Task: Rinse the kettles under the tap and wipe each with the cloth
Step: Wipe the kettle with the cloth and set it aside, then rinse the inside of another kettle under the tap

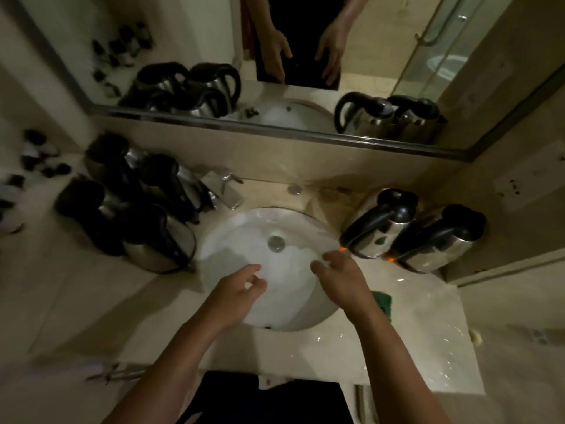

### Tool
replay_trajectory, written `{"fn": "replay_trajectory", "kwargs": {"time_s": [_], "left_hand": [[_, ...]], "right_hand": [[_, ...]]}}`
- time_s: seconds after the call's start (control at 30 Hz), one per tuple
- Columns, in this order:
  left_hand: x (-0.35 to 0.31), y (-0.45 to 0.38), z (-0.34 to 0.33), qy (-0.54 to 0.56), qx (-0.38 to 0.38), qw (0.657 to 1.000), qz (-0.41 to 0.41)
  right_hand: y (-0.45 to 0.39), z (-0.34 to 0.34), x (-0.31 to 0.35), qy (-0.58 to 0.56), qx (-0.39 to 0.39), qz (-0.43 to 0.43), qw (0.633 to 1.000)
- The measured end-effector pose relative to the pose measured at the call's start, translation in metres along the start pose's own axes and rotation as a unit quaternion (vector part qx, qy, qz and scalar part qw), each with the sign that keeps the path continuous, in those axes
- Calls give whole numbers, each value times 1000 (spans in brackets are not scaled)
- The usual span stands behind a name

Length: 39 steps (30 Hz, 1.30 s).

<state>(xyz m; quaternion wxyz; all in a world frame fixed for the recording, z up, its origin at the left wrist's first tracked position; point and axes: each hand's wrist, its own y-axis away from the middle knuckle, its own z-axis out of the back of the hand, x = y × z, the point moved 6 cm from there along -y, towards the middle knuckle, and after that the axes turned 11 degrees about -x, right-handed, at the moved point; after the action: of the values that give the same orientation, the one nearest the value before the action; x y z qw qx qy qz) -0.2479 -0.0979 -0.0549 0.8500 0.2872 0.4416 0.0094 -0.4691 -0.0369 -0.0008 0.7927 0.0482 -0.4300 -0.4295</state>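
Left hand: your left hand (237,290) hangs over the near left part of the basin, fingers loosely curled, thumb close to the fingertips, grasping nothing.
Right hand: your right hand (341,278) hovers over the near right part of the basin, fingers spread and slack, released, with nothing in it; its fingertips point toward the nearest kettle on the right.
Basin: the round white basin (226,237) sits sunk in the pale stone counter (397,347), its metal drain (276,243) near the middle.
Tap: the chrome tap (224,191) stands at the back left of the basin; you cannot tell from the blur whether water runs.
Kettles on your left: a cluster of steel kettles with black handles (137,203) stands crowded on the counter left of the tap, the nearest one (162,240) just beside the basin rim.
Kettles on your right: two more stand side by side on the counter right of the basin, the nearer one (379,223) close to your right fingertips but apart from them, the farther one (440,238) touching or almost touching it.
Cloth: a green cloth (383,301) lies on the counter just right of your right wrist, partly hidden by the forearm.
Counter surface: wet patches glint on the right side.
Mirror: the mirror (305,130) behind the counter reflects the kettles and both hands.
Small bottles: dark-capped bottles (33,154) stand at the far left, blurred.
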Motion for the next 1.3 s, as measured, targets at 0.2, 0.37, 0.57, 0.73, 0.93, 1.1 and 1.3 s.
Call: {"fn": "replay_trajectory", "kwargs": {"time_s": [0.2, 0.37, 0.57, 0.73, 0.93, 1.1, 1.3], "left_hand": [[43, 31, 110, 55, -394, 917, 33], [78, 26, 136, 171, -412, 886, 126], [72, -27, 111, 388, -242, 881, 121], [88, -30, 109, 413, -241, 871, 112], [128, -5, 114, 399, -194, 891, 90], [150, 14, 147, 387, -140, 910, 43], [169, 14, 175, 379, -199, 904, 21]], "right_hand": [[46, -68, 60, -132, 78, 38, 987], [69, -113, 85, -169, 107, 48, 979], [81, -136, 103, -159, 119, 48, 979], [86, -147, 109, -143, 127, 50, 980], [85, -155, 102, -143, 128, 26, 981], [81, -163, 92, -135, 131, 2, 982], [76, -170, 92, -139, 138, -3, 981]]}}
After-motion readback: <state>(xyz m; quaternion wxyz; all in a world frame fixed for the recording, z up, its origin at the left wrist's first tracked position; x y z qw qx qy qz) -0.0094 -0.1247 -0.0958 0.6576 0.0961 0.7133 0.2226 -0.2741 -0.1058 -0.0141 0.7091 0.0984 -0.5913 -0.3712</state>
